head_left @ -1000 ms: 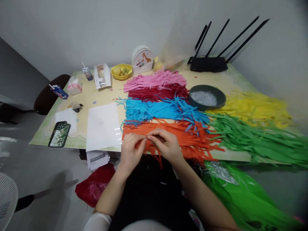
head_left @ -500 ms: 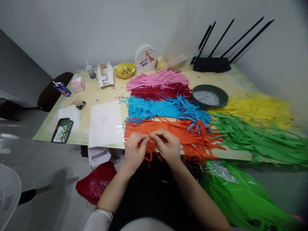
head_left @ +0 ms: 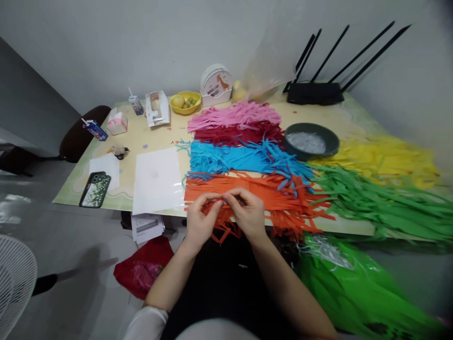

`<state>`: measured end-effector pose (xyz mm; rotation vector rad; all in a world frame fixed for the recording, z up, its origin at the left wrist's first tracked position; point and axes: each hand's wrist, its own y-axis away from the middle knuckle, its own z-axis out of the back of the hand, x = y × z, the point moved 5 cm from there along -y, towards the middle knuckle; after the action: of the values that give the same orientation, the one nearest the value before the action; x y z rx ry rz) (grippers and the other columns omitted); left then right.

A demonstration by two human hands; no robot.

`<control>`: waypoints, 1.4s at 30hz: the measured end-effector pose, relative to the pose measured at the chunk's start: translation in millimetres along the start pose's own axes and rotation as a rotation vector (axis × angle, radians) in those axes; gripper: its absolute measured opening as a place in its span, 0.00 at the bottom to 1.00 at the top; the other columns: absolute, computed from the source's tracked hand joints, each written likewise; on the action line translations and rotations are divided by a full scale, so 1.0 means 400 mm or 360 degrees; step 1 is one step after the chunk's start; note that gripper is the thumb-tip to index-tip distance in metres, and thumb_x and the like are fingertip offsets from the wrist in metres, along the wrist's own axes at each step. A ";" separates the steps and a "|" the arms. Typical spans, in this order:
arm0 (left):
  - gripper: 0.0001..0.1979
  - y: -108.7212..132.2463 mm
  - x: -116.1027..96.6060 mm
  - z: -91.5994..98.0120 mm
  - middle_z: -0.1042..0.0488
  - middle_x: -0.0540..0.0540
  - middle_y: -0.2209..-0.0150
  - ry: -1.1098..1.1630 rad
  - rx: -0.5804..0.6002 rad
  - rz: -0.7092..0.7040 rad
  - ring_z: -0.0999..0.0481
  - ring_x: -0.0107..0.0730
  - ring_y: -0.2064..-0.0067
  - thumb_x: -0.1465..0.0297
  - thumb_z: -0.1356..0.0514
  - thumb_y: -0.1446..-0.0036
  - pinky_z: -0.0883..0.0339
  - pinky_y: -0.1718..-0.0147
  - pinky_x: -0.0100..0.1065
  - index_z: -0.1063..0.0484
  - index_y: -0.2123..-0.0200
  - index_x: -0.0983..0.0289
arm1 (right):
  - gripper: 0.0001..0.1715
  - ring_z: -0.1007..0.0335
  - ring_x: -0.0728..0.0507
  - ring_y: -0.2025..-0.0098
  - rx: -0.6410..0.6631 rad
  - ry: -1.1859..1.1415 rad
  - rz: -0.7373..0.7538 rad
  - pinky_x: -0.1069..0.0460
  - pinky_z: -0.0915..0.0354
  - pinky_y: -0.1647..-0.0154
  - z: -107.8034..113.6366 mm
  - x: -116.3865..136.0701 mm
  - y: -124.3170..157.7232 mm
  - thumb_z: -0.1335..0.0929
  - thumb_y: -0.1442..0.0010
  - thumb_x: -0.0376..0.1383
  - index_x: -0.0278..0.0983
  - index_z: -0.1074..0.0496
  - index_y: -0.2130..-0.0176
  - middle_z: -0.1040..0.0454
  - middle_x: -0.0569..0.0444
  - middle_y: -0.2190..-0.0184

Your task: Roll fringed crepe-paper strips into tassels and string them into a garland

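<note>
My left hand [head_left: 201, 219] and my right hand [head_left: 247, 212] meet fingertip to fingertip over the table's front edge, both closed in a pinch. What sits between the fingertips is too small to make out; a bit of orange shows there. Right behind and beneath them lies a pile of orange fringed strips [head_left: 276, 193], with some ends hanging over the edge. Farther back are blue fringed strips [head_left: 244, 158], dark red strips [head_left: 233, 134] and pink strips [head_left: 237, 115]. To the right lie green strips [head_left: 375, 200] and yellow strips [head_left: 389, 158].
A dark bowl [head_left: 334, 141] holds clear plastic bits. Behind it stands a black router [head_left: 314, 93]. White sheets [head_left: 157, 182] and a phone [head_left: 95, 190] lie at left, a yellow fruit bowl [head_left: 186, 110] at the back. Below hang a green bag [head_left: 354, 288] and a red bag [head_left: 141, 264].
The view has shifted slightly. My fingertips stay together in front of the orange strips, with the left fingers a little more arched and raised.
</note>
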<state>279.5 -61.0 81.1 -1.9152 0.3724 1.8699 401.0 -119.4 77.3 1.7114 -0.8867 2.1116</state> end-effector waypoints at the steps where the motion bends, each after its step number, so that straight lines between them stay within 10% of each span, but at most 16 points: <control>1: 0.07 0.000 0.000 0.000 0.20 0.57 0.64 0.0023 0.0007 0.0009 0.20 0.33 0.62 0.68 0.37 0.43 0.27 0.59 0.33 0.24 0.63 0.66 | 0.13 0.29 0.46 0.73 0.0014 -0.0003 -0.0015 0.52 0.34 0.71 0.001 -0.001 -0.002 0.31 0.40 0.43 0.39 0.27 0.72 0.25 0.55 0.76; 18: 0.14 0.008 0.028 -0.004 0.21 0.51 0.74 0.0394 -0.0053 0.0161 0.24 0.27 0.81 0.61 0.32 0.48 0.33 0.79 0.26 0.30 0.67 0.65 | 0.17 0.28 0.47 0.71 0.0499 -0.0158 -0.0201 0.53 0.34 0.73 0.021 0.035 -0.034 0.28 0.44 0.47 0.35 0.24 0.66 0.23 0.51 0.72; 42: 0.17 0.016 0.084 0.013 0.24 0.47 0.78 0.1052 -0.0191 0.0483 0.27 0.23 0.77 0.65 0.28 0.59 0.31 0.71 0.27 0.33 0.74 0.64 | 0.09 0.38 0.50 0.77 0.0093 0.0190 0.0124 0.55 0.40 0.76 -0.026 0.077 -0.058 0.32 0.41 0.37 0.36 0.27 0.71 0.29 0.56 0.77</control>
<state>273.4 -60.5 46.8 -2.6578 0.8037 1.3868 398.0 -100.0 112.2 1.5824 -0.8788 2.2848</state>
